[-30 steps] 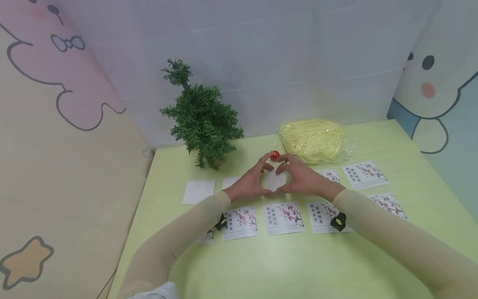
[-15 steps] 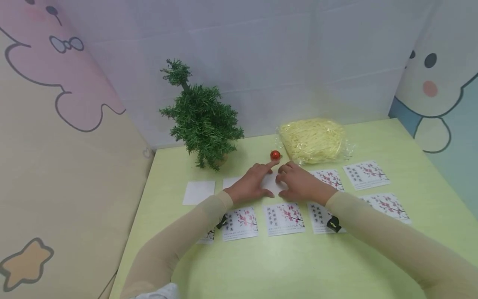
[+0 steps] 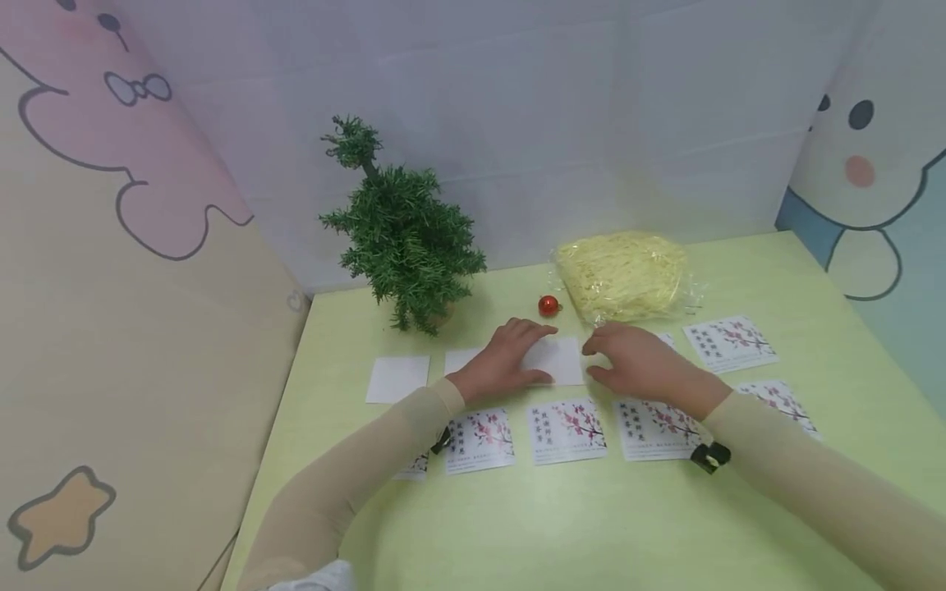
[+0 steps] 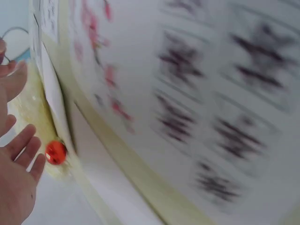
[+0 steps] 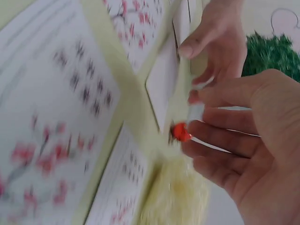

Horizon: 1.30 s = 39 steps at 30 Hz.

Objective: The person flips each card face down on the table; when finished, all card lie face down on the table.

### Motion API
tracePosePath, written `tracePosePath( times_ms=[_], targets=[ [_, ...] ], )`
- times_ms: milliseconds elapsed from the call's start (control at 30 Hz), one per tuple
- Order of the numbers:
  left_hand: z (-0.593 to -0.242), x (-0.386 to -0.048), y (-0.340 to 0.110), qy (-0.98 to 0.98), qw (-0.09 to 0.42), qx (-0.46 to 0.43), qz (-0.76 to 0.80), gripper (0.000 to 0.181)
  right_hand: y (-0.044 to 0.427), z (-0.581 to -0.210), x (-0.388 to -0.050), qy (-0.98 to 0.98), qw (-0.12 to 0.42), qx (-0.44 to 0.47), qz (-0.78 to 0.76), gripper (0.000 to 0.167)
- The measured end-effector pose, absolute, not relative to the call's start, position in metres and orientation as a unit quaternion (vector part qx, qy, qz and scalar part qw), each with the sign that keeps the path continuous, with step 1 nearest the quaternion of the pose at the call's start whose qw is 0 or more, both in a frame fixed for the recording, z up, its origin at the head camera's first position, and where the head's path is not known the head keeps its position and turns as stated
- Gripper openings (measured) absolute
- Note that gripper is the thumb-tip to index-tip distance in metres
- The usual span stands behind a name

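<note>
A plain white card lies on the bench between the wide-spread left grip and the loosely parted, empty right grip, a red ball just beyond them both

- The right-hand grip has moved right, off the white card; a second ago its fingers were at the card's right edge.
- The gap between it and the left-hand grip has widened, baring more of the card's face.
- The left index finger has come nearer, away from the red ball, which was partly covered a second ago.
- The far printed card is now mostly hidden; the near printed card shows more fully.
</note>
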<state>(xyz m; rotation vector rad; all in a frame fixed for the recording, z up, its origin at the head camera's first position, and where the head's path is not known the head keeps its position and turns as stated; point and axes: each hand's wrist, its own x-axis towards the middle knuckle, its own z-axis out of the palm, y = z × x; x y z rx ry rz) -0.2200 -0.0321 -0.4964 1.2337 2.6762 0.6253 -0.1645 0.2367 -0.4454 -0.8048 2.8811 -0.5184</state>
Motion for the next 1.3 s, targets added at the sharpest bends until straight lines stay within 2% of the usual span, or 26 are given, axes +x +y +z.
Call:
tracePosePath(
  times_ms=[67,167,300,400,533,733,1133,1300],
  targets=[
    [-0.490,-0.216,-0.019,0.877,0.038,0.436,0.200,0.075,0.259,-0.443,-0.165,0.950,0.073,-0.254,-0.167,0.032],
    [-0.479,-0.210,0.009,0.866,0.023,0.473,0.158,0.069,0.289,-0.445,-0.170,0.956,0.097,-0.240,-0.141,0.047],
    [-0.473,-0.203,0.051,0.870,0.046,0.486,0.068,0.074,0.313,-0.451,-0.177,0.959,0.118,-0.235,-0.110,0.074],
    [-0.475,-0.205,0.079,0.877,0.060,0.476,0.003,0.078,0.318,-0.454,-0.181,0.957,0.127,-0.235,-0.112,0.085],
    [-0.485,-0.208,0.102,0.882,0.066,0.465,-0.042,0.087,0.318,-0.457,-0.182,0.956,0.127,-0.232,-0.122,0.086],
    [-0.497,-0.212,0.109,0.894,0.068,0.442,-0.023,0.105,0.320,-0.458,-0.181,0.956,0.115,-0.238,-0.129,0.085],
    [-0.496,-0.215,0.120,0.911,0.100,0.399,0.021,0.114,0.323,-0.462,-0.180,0.959,0.114,-0.226,-0.125,0.090],
    [-0.491,-0.216,0.123,0.920,0.107,0.375,0.035,0.116,0.324,-0.466,-0.183,0.961,0.097,-0.235,-0.109,0.094]
  ],
)
